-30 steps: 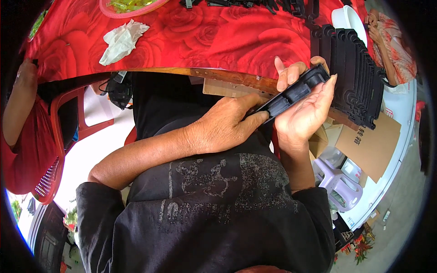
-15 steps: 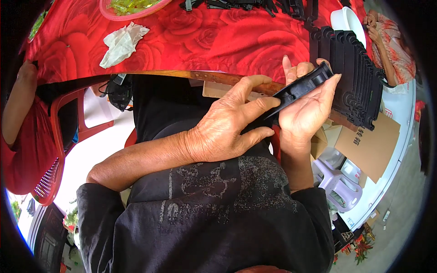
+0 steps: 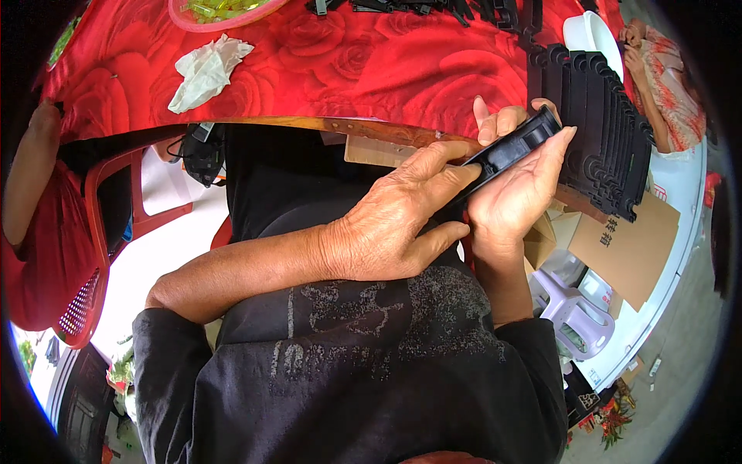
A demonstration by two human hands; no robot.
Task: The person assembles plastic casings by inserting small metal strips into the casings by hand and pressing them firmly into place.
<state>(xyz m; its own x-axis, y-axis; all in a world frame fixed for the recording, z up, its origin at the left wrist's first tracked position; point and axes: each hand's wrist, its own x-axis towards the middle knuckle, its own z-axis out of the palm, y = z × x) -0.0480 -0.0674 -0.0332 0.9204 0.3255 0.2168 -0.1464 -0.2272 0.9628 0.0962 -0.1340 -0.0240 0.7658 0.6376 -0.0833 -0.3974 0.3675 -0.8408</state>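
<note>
A long black plastic part with a hollow, ribbed inside and a rounded far end lies slantwise across my right hand. My right thumb and fingers grip its two sides, and the palm faces up. My left hand reaches over from the left, its fingertips pressed on the near end of the part, which they partly hide. The left thumb sits a little below, seemingly apart from it. Just right of my right hand, a row of similar black parts stands packed together on the table edge.
A red rose-patterned tablecloth covers the table. On it are a crumpled white tissue, a pink basket of yellow-green pieces and loose black pieces. Nearby are a white tub, cardboard, a lilac stool, a red chair and two people.
My left hand has shifted slightly right and down, its fingers closer together on the part. The right hand and the part have moved a little to the left.
</note>
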